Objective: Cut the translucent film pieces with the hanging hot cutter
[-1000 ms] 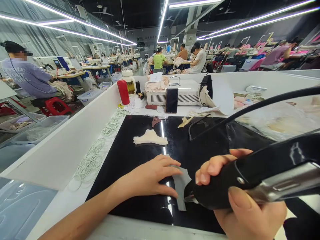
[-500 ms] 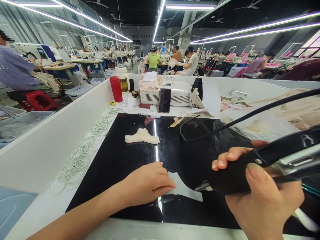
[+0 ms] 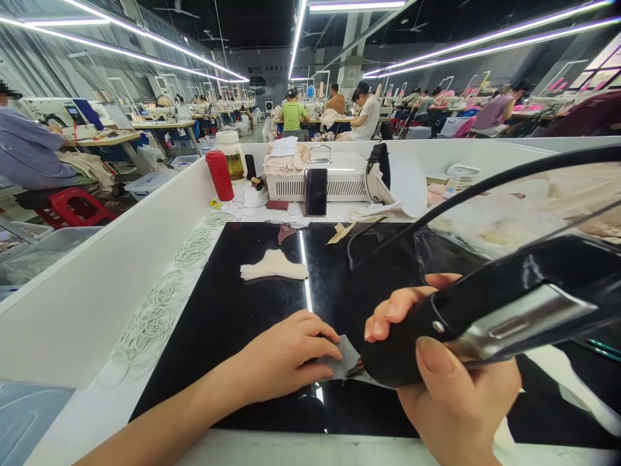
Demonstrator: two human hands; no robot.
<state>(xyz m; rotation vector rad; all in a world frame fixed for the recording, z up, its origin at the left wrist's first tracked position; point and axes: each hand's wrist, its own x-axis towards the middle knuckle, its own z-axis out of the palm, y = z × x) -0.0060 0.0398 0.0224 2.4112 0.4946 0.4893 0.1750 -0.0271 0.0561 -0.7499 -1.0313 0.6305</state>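
Observation:
My right hand (image 3: 451, 388) is wrapped round a black and silver handheld tool (image 3: 466, 323) with a black cord. The tool's small metal tip touches a thin grey-white fabric piece (image 3: 347, 356) on the glossy black board (image 3: 218, 336). My left hand (image 3: 291, 356) lies palm down on the left part of that piece, fingers slightly apart and bent. Part of the piece is hidden under my left hand and behind the tool. Farther back on the board rests a cream shaped piece (image 3: 273, 265).
Green elastic loops (image 3: 145, 323) line the left edge. Behind the board stand a phone (image 3: 315, 192), a red cup (image 3: 220, 175), a jar (image 3: 233, 155) and a white machine (image 3: 286, 186). Plastic bags (image 3: 499, 220) and white pieces (image 3: 563, 375) are at right. People sit beyond the low wall.
My right hand has moved left with the tool, whose tip now meets the fabric piece close to my left hand. The fabric there looks lifted or creased.

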